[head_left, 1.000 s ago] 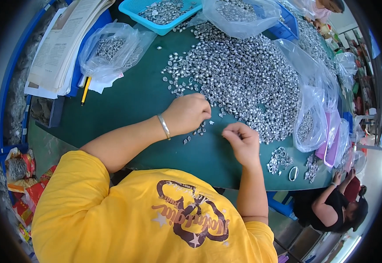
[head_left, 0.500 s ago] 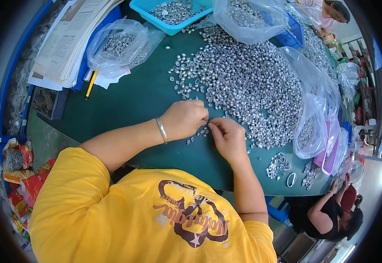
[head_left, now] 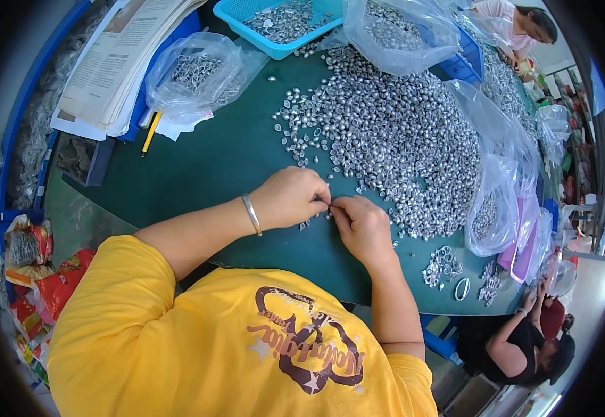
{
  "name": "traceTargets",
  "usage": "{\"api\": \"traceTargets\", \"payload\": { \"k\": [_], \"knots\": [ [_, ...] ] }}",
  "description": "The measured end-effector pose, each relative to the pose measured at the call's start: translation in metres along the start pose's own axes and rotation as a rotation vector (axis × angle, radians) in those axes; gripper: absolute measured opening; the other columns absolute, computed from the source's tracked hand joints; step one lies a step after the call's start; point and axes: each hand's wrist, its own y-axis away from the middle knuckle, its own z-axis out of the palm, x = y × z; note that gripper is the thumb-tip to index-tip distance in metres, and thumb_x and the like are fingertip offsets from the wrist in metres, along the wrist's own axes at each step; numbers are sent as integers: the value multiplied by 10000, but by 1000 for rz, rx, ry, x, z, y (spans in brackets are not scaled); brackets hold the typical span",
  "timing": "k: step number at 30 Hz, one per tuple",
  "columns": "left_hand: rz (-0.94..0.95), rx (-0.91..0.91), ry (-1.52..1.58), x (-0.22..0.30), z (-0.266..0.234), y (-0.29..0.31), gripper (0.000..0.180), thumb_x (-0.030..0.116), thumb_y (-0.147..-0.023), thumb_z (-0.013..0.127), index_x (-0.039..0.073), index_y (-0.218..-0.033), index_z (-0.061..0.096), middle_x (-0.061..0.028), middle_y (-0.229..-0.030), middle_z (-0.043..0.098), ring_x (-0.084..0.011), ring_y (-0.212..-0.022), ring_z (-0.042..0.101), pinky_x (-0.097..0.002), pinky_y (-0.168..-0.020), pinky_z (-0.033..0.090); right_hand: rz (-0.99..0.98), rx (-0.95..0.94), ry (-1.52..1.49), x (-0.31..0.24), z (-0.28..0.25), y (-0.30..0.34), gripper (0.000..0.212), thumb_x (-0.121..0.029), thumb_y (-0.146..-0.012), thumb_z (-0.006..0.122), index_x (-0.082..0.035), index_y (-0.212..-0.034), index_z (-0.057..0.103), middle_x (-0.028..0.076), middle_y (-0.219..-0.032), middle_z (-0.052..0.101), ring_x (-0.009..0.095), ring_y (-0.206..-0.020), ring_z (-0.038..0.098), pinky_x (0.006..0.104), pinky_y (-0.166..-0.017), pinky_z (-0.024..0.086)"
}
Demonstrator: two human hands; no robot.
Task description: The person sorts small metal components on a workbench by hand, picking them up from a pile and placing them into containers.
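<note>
My left hand (head_left: 290,197) and my right hand (head_left: 363,228) meet fingertip to fingertip over the green table (head_left: 198,174). Both are closed in a pinch, and what sits between the fingers is too small to make out. A silver bangle (head_left: 252,215) circles my left wrist. Just past my hands spreads a large heap of small silver teardrop-shaped metal pieces (head_left: 403,149). A few loose ones lie under and beside my fingers, partly hidden by them.
At the back stand a light-blue basket (head_left: 282,50) and a clear bag (head_left: 400,62) of pieces. Papers (head_left: 118,69), a yellow pen (head_left: 151,135) and another bag (head_left: 198,76) lie left. Chain-like metal parts (head_left: 443,265) and an oval ring (head_left: 462,288) lie right. Two people sit nearby.
The view has shifted slightly, so the table's things sit a little lower and further right. My left hand's fingers have changed their bend; both hands stay pinched together.
</note>
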Motion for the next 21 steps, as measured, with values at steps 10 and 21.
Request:
{"api": "traceTargets", "payload": {
  "k": [10, 21],
  "knots": [
    [31, 0, -98, 2, 3, 2, 114, 151, -728, 655, 49, -765, 618, -77, -716, 566, -221, -660, 563, -321, -599, 459, 303, -47, -980, 15, -14, 10, 73, -62, -781, 577, -10, -814, 616, 46, -605, 542, 153, -529, 537, 276, -475, 422],
    [-78, -73, 127, 1, -16, 8, 106, 144, -737, 661, 54, -791, 643, -29, -667, 570, -134, -626, 553, -260, -551, 440, 482, -144, -846, 10, -18, 10, 83, -63, -795, 572, 3, -813, 619, 30, -653, 587, 95, -552, 512, 222, -511, 415]
  ]
}}
